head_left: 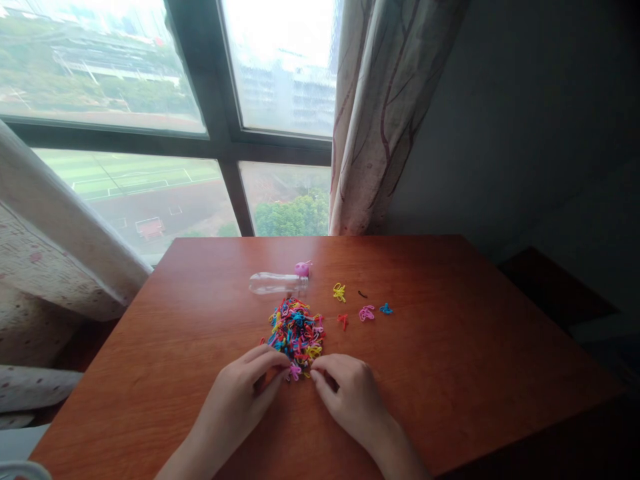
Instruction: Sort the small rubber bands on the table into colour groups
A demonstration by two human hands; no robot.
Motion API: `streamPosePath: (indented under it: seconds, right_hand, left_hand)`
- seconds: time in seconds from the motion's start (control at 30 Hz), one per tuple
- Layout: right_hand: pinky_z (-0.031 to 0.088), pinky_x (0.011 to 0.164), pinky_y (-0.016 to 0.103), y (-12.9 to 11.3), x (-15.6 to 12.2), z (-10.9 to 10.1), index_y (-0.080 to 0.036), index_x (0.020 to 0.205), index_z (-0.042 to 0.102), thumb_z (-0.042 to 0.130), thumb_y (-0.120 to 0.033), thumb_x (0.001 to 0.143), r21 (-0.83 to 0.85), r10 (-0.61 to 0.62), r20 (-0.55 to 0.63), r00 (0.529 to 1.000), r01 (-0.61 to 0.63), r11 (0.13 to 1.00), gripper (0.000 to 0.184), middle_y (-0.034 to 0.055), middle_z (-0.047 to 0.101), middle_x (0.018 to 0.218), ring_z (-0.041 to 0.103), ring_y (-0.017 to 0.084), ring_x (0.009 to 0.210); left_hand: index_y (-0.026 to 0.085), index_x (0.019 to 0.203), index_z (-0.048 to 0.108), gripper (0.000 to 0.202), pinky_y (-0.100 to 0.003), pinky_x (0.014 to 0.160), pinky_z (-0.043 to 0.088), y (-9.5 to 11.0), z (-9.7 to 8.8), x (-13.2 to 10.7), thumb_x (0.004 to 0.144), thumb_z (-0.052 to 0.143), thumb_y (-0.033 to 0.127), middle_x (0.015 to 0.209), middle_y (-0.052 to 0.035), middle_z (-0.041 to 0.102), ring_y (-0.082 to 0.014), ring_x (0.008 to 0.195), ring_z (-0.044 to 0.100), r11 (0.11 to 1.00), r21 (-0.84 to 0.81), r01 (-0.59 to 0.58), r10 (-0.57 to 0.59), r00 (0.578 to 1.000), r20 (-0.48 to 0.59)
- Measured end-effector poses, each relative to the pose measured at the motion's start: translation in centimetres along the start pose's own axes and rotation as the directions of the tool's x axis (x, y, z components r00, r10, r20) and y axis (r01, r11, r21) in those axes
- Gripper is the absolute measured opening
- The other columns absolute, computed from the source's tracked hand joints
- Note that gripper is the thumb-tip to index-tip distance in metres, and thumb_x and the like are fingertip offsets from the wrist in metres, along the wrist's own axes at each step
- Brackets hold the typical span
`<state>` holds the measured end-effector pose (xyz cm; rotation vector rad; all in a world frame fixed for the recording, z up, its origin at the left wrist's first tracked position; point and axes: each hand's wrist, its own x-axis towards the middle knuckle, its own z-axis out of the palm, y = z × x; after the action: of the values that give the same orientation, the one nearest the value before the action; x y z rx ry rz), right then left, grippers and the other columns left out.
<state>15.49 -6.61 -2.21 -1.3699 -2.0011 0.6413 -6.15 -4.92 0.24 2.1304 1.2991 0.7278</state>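
A heap of small coloured rubber bands (296,330) lies in the middle of a reddish wooden table (450,347). My left hand (247,387) and my right hand (345,390) rest at the heap's near edge, fingers curled. Between the fingertips of both hands sits a pink band (295,372), pinched at either side. Beyond the heap a clear plastic bottle (275,283) lies on its side, with a pink cap (302,269) at its right end. To the right are small sorted clusters: yellow (339,292), red (343,321), pink (367,313), blue (385,309) and a dark band (363,294).
A large window (215,133) with a dark frame stands behind the table. A patterned curtain (385,113) hangs at the right of it, and another curtain (55,233) drapes at the left. A dark wall (540,120) and a lower dark surface (555,287) are to the right.
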Motion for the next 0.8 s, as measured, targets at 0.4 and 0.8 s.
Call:
streamPosePath:
  seconds: [0.4,0.8]
  right_hand:
    - [0.040,0.070,0.023,-0.1,0.0,0.0,-0.023,0.088,0.067,0.056,-0.018,0.090,-0.018,0.000,0.016,1.000,0.000,1.000,0.013,-0.0001,0.072,0.083,0.065,0.015,0.076]
    - [0.037,0.064,0.022,-0.4,0.3,-0.3,-0.023,0.084,0.067,0.054,-0.015,0.088,-0.106,0.066,0.096,0.993,-0.055,0.993,0.016,-0.0015,0.072,0.081,0.065,0.014,0.073]
  left_hand:
    - [0.024,0.091,0.068,0.016,-0.021,0.067,0.050,1.3,0.6,1.4,0.093,0.052,0.022,0.088,-0.0002,0.070,-0.0135,0.075,0.067,0.996,0.071,-0.061,0.060,0.998,0.016]
    - [0.027,0.089,0.072,0.017,-0.025,0.064,0.048,7.1,3.7,13.1,0.089,0.055,0.024,0.092,-0.0005,0.072,-0.0185,0.078,0.069,0.935,0.272,-0.226,0.162,0.958,0.236]
